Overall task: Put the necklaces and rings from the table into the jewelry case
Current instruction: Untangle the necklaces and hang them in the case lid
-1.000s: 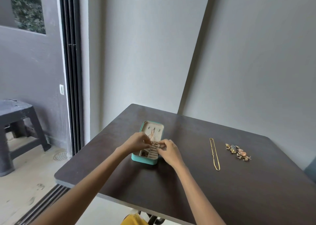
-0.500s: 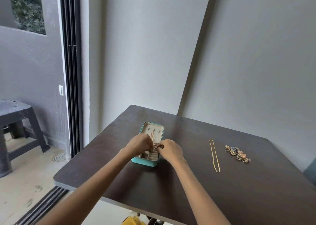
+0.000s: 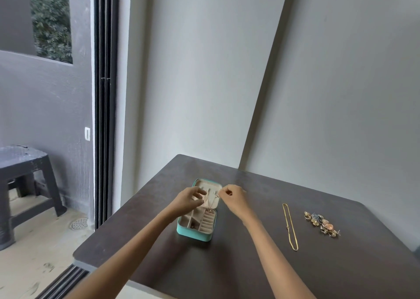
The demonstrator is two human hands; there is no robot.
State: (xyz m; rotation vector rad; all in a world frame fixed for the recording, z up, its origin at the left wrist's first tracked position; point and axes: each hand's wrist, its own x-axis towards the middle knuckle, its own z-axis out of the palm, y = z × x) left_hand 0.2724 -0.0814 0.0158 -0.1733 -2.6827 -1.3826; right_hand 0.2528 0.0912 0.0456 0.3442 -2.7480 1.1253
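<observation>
I find nothing to read here: no lettering, label, brand mark or number shows on anything in my head view. The teal jewelry case (image 3: 197,221) carries no visible logo on its lid or walls, and the dark table (image 3: 250,264) bears no print. The small white wall fitting (image 3: 87,134) by the door frame is too small for me to make out any marking.

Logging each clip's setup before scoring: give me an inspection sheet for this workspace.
Surface: dark table.
Job's things: open teal jewelry case; thin chain hanging at its lid; gold necklace and pile of rings on the table to its right.
Clutter: nothing seen.
Hands: left hand over the case, fingers loosely curled; right hand pinches the thin chain.
Cables: nothing seen.
Surroundings: grey walls, sliding door track, dark stool outside.
</observation>
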